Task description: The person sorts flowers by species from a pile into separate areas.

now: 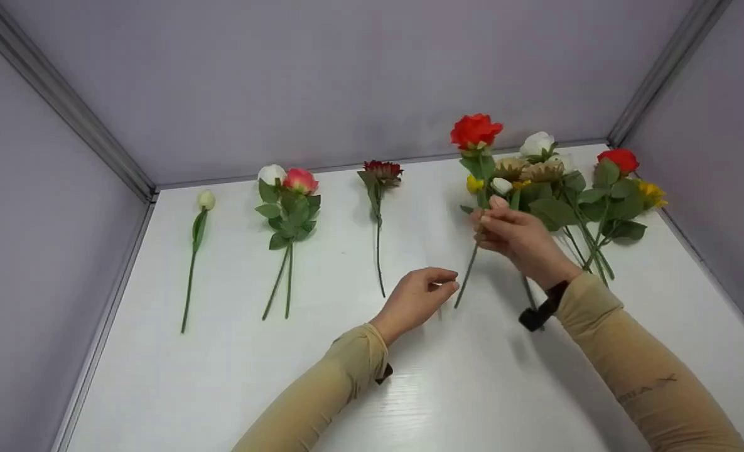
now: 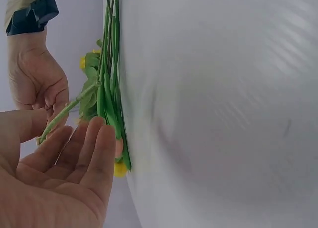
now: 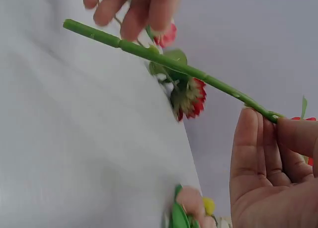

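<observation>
My right hand (image 1: 494, 223) pinches the green stem (image 1: 467, 276) of a red rose (image 1: 475, 130) and holds it tilted above the white table (image 1: 459, 383). The right wrist view shows this hand (image 3: 271, 153) gripping the stem (image 3: 164, 59) between thumb and fingers. My left hand (image 1: 437, 285) hovers by the stem's lower end with its fingers relaxed and nothing in it. In the left wrist view that hand (image 2: 74, 158) lies open just beside the stem tip (image 2: 59, 118), with the right hand (image 2: 37, 84) behind it.
A heap of mixed flowers (image 1: 572, 188) lies at the back right. To the left lie a dark red flower (image 1: 381, 171), a white and pink pair (image 1: 287, 188) and a single white bud (image 1: 206, 199). Grey walls close in three sides.
</observation>
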`<state>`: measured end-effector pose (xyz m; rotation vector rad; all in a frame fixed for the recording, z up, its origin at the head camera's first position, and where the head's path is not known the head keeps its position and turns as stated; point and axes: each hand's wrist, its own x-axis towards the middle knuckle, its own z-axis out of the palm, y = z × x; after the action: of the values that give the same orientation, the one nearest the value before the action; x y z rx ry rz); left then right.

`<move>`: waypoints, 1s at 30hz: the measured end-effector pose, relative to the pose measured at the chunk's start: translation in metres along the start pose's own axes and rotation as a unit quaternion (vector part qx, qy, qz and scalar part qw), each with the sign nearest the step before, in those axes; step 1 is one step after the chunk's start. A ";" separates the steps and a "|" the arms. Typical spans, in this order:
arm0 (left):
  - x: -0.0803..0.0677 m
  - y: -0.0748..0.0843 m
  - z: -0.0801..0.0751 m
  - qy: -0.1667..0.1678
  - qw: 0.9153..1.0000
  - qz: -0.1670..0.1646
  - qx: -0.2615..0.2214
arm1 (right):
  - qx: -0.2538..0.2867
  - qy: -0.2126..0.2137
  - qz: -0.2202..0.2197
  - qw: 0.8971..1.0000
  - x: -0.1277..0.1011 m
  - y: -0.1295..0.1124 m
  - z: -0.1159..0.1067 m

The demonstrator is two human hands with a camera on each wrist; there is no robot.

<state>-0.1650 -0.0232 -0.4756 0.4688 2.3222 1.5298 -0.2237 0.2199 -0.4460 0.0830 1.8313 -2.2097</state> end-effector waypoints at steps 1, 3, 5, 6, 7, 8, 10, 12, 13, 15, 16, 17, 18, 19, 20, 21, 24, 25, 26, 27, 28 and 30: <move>-0.001 -0.002 -0.002 0.000 1.000 -0.006 -0.010 | 0.000 -0.008 -0.003 1.000 0.001 0.004 0.008; -0.003 -0.006 -0.007 -0.002 1.000 -0.015 -0.026 | 0.010 -0.025 -0.009 1.000 0.003 0.011 0.022; -0.005 -0.009 -0.011 -0.004 0.999 -0.027 -0.046 | 0.018 -0.035 -0.007 0.999 0.005 0.016 0.033; -0.006 -0.011 -0.013 -0.005 0.998 -0.033 -0.055 | 0.021 -0.038 -0.006 0.999 0.007 0.018 0.037; -0.007 -0.013 -0.015 -0.005 0.997 -0.038 -0.061 | 0.022 -0.042 -0.004 0.999 0.008 0.019 0.041; -0.009 -0.014 -0.017 -0.005 0.997 -0.043 -0.066 | 0.023 -0.045 -0.002 0.999 0.009 0.020 0.045; -0.011 -0.017 -0.021 -0.003 0.996 -0.050 -0.070 | 0.020 -0.048 0.001 0.999 0.011 0.022 0.051; -0.014 -0.018 -0.026 0.001 0.996 -0.056 -0.066 | 0.009 -0.050 -0.004 0.999 0.012 0.023 0.057; -0.015 -0.019 -0.028 0.003 0.996 -0.057 -0.063 | 0.000 -0.049 -0.008 0.999 0.012 0.023 0.060; -0.016 -0.020 -0.030 0.008 0.996 -0.061 -0.062 | -0.022 -0.045 -0.019 0.999 0.013 0.023 0.065; -0.017 -0.021 -0.032 0.009 0.996 -0.063 -0.062 | -0.035 -0.042 -0.025 0.998 0.014 0.023 0.069; -0.018 -0.022 -0.033 0.011 0.996 -0.065 -0.063 | -0.045 -0.037 -0.028 0.998 0.015 0.023 0.072; -0.019 -0.022 -0.033 0.011 0.995 -0.068 -0.066 | -0.053 -0.032 -0.031 0.998 0.016 0.023 0.075; -0.020 -0.023 -0.034 0.011 0.995 -0.070 -0.068 | -0.060 -0.026 -0.034 0.997 0.017 0.024 0.078; -0.021 -0.023 -0.034 0.012 0.995 -0.072 -0.071 | -0.065 -0.021 -0.036 0.997 0.018 0.024 0.081; -0.022 -0.024 -0.035 0.012 0.994 -0.073 -0.075 | -0.071 -0.017 -0.037 0.997 0.019 0.025 0.084; -0.026 -0.025 -0.036 0.015 0.993 -0.073 -0.086 | -0.083 -0.006 -0.037 0.996 0.021 0.027 0.091; -0.026 -0.026 -0.036 0.017 0.993 -0.073 -0.089 | -0.090 -0.004 -0.036 0.995 0.022 0.028 0.093; -0.027 -0.026 -0.037 0.021 0.993 -0.070 -0.092 | -0.095 -0.002 -0.035 0.995 0.023 0.029 0.095; -0.027 -0.027 -0.038 0.026 0.993 -0.068 -0.095 | -0.100 -0.001 -0.034 0.994 0.024 0.030 0.097; -0.028 -0.027 -0.039 0.033 0.992 -0.067 -0.098 | -0.103 -0.001 -0.032 0.994 0.024 0.031 0.099; -0.028 -0.028 -0.042 0.049 0.992 -0.065 -0.101 | -0.109 -0.001 -0.028 0.994 0.025 0.033 0.103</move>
<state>-0.1614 -0.0803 -0.4827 0.1931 2.1883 1.7349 -0.2269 0.1096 -0.4627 -0.0133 2.0839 -2.0295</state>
